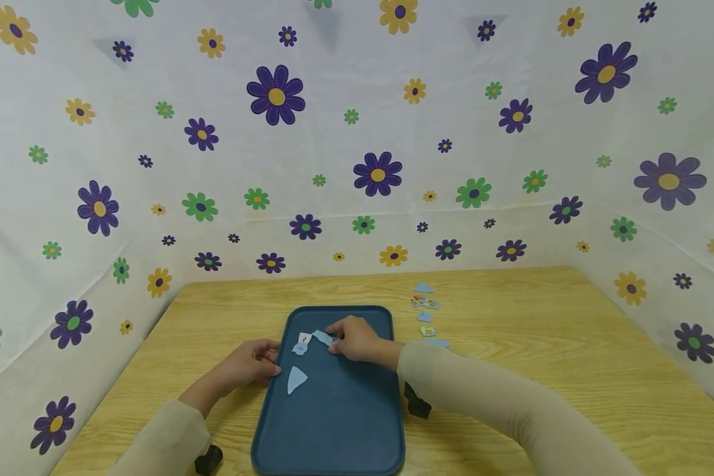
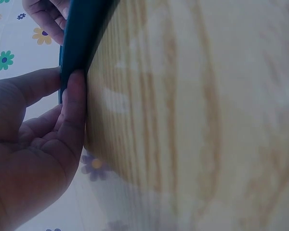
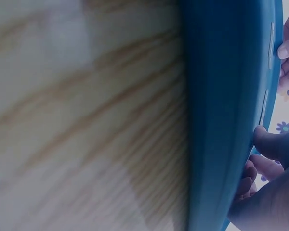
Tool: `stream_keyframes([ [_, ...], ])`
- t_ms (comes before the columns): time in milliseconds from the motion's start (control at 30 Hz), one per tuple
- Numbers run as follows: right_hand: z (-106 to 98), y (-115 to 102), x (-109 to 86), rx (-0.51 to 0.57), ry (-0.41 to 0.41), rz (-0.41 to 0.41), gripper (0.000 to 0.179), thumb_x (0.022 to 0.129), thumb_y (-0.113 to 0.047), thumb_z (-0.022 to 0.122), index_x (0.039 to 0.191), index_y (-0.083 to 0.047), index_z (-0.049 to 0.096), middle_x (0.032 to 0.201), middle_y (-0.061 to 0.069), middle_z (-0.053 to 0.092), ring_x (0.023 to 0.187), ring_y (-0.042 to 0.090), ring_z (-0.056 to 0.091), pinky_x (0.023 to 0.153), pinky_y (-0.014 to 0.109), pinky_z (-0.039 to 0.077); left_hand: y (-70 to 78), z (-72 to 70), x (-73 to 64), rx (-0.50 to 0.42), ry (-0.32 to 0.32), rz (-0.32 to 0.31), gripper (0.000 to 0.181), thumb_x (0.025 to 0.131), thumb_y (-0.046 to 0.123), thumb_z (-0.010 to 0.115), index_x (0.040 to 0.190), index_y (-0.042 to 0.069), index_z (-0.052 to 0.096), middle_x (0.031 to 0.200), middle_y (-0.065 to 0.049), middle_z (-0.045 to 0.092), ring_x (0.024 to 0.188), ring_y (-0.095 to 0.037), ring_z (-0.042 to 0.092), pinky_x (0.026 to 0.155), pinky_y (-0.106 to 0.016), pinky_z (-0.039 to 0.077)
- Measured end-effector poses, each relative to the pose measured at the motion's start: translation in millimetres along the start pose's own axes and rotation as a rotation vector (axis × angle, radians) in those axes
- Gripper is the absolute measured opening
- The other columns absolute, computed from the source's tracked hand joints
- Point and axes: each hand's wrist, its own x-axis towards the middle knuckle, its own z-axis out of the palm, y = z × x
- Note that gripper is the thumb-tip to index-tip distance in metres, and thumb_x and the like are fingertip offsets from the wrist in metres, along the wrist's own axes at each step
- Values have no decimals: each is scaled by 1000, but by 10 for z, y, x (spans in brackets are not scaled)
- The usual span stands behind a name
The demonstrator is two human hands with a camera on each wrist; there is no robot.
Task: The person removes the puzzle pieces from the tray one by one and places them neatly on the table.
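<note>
A dark blue tray (image 1: 333, 423) lies on the wooden table. On its left edge, my left hand (image 1: 246, 363) grips the rim between thumb and fingers, which the left wrist view shows from close by. Over the tray's upper part, my right hand (image 1: 359, 340) pinches a light blue, irregular puzzle piece (image 1: 321, 336); the fingers cover its right end. Just left of that piece is a pale blue and white piece (image 1: 301, 344) with a small print. A light blue triangular piece (image 1: 296, 379) lies lower, near the left rim.
Right of the tray, several pieces run in a column on the table: a blue triangle (image 1: 424, 288), a colourful printed piece (image 1: 425, 303), a small blue one (image 1: 425, 317), a yellow-green printed one (image 1: 428, 331) and another blue one (image 1: 439, 343). A flowered cloth (image 1: 333, 132) encloses the table.
</note>
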Motion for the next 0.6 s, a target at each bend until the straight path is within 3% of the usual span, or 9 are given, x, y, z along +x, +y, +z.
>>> stream_keyframes([
  [300, -57, 3, -86, 37, -5, -6, 34, 87, -9, 71, 121, -6, 68, 105, 8, 64, 88, 17, 54, 79, 35, 48, -13, 1, 9, -2, -3, 13, 50, 85, -3, 67, 132, -8, 51, 92, -11, 54, 83, -23, 54, 70, -34, 53],
  [600, -210, 48, -186, 81, 14, -15, 33, 89, -9, 71, 121, -7, 68, 112, 10, 64, 102, 23, 59, 83, 37, 50, -9, 1, 5, 3, -2, 11, 49, 85, -3, 67, 132, -7, 51, 93, -11, 54, 83, -23, 55, 71, -35, 53],
])
